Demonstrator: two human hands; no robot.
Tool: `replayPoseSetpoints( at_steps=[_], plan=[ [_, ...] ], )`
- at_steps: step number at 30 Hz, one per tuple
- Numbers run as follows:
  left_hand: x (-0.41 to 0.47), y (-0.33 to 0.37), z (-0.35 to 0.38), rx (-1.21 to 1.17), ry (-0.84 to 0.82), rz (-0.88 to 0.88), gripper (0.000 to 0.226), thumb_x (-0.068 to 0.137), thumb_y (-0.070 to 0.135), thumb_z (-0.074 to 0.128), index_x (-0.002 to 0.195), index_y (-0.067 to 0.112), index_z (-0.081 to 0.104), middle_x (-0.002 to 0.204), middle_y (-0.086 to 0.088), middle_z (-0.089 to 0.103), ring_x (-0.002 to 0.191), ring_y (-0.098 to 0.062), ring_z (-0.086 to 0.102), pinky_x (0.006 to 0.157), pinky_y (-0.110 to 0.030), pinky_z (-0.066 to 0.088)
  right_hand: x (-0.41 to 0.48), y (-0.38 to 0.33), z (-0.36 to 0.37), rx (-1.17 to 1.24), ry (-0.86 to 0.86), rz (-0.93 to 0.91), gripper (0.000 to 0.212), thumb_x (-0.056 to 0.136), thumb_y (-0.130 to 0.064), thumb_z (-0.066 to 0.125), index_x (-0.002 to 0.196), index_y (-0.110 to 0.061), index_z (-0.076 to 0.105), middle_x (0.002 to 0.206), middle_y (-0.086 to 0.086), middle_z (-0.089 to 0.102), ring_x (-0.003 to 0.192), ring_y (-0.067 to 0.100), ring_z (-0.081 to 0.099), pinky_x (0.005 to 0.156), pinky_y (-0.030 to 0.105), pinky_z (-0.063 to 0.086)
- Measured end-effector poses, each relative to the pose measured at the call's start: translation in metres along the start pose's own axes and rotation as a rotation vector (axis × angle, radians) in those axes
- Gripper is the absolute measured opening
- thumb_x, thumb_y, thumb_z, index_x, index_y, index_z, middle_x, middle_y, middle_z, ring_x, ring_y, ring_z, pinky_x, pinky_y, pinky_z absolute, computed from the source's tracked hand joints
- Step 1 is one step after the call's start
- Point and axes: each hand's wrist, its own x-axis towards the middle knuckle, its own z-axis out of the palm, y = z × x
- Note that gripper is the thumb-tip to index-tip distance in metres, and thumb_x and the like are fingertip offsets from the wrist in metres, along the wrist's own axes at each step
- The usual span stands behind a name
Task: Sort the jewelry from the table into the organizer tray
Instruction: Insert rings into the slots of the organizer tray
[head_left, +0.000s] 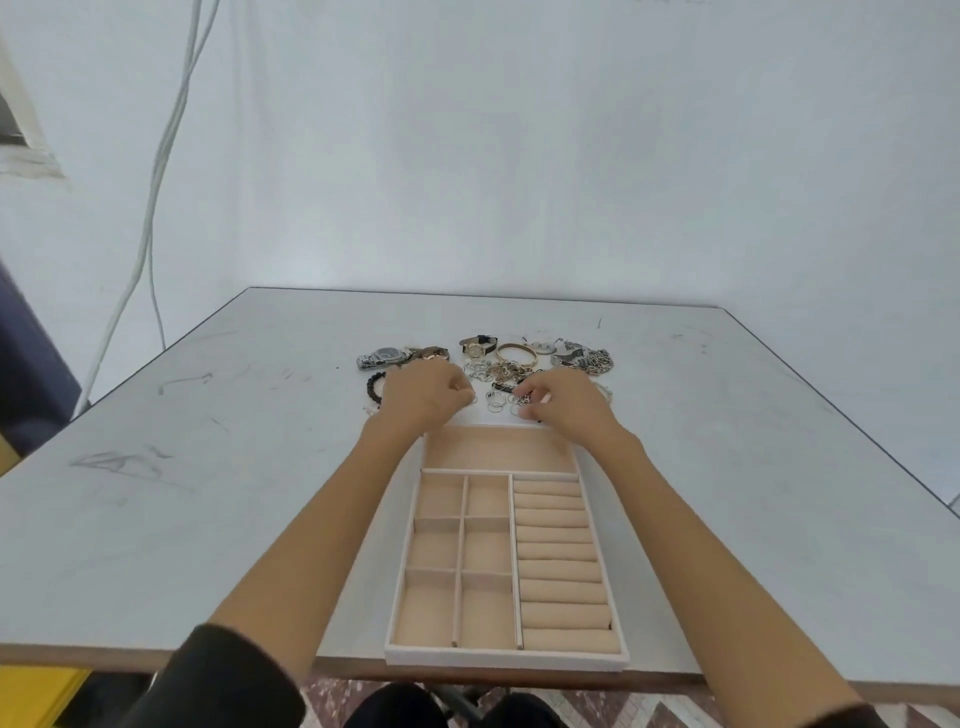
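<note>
Two bare hands reach across the far end of the organizer tray to the jewelry, which lies in a loose heap on the grey table, just beyond the tray's far rim. The left hand rests at the left side of the heap with its fingers curled inward. Something small and shiny shows at the fingertips, but I cannot tell if the hand holds it. The right hand is bent down over a group of thin silver rings, its fingers curved and the thumb low near the table. Whether it pinches any piece is also not clear.

Among the jewelry are a silver watch at the far left, a small gold watch with a black strap, a gold bangle, a black bead bracelet partly behind the left hand, and tangled chains at the right.

The tray is beige inside and stands at the near edge of the table — one wide compartment at the far end, six small ones on the left, a column of padded rolls on the right. Dark sleeves cover both upper arms.
</note>
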Motion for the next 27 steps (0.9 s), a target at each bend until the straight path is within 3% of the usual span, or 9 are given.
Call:
replayPoseSetpoints(
  at_steps=[3, 7, 14, 19, 27],
  plan=[
    [0.02, 0.007, 0.015, 0.068, -0.065, 0.001, 0.023, 0.088, 0.038, 0.058, 0.106, 0.027, 0.068, 0.112, 0.002, 0.067, 0.107, -0.019, 0.059, 0.091, -0.034, 0.042, 0.012, -0.003, 0.006, -0.139, -0.017, -0.01, 0.027, 0.083, -0.021, 0.07, 0.11, -0.024, 0.071, 0.106, 0.001, 0.067, 0.104, 0.02, 0.06, 0.074, 0.028, 0.042],
    [0.028, 0.015, 0.027, 0.032, -0.057, -0.01, 0.023, 0.083, 0.035, 0.064, 0.105, 0.029, 0.066, 0.114, 0.0, 0.066, 0.111, -0.021, 0.056, 0.097, -0.038, 0.041, 0.016, -0.008, 0.009, -0.183, -0.011, 0.011, 0.016, 0.082, -0.023, 0.071, 0.097, -0.026, 0.074, 0.086, -0.003, 0.06, 0.099, 0.02, 0.062, 0.069, 0.026, 0.038],
    [0.035, 0.019, 0.03, 0.097, 0.032, -0.026, 0.012, 0.08, 0.036, 0.067, 0.091, 0.031, 0.07, 0.108, 0.003, 0.067, 0.11, -0.02, 0.057, 0.099, -0.038, 0.034, 0.015, -0.01, 0.007, -0.173, 0.027, 0.042, 0.014, 0.076, -0.019, 0.075, 0.088, -0.025, 0.073, 0.093, -0.004, 0.068, 0.096, 0.018, 0.062, 0.069, 0.027, 0.04],
    [0.037, 0.022, 0.028, 0.152, 0.039, 0.029, 0.016, 0.08, 0.036, 0.067, 0.095, 0.033, 0.07, 0.107, 0.006, 0.066, 0.109, -0.02, 0.056, 0.097, -0.037, 0.033, 0.016, -0.008, 0.012, -0.183, 0.048, 0.036, 0.015, 0.078, -0.021, 0.074, 0.092, -0.024, 0.073, 0.101, -0.002, 0.07, 0.103, 0.02, 0.06, 0.071, 0.026, 0.038],
    [0.033, 0.02, 0.035, -0.208, -0.003, 0.069, 0.035, 0.079, 0.016, 0.069, 0.11, 0.031, 0.067, 0.099, 0.008, 0.069, 0.099, -0.017, 0.062, 0.091, -0.035, 0.045, 0.013, -0.001, 0.019, -0.103, 0.105, 0.048, 0.018, 0.077, -0.021, 0.073, 0.095, -0.024, 0.074, 0.101, -0.001, 0.071, 0.101, 0.02, 0.063, 0.078, 0.032, 0.05]
  ],
)
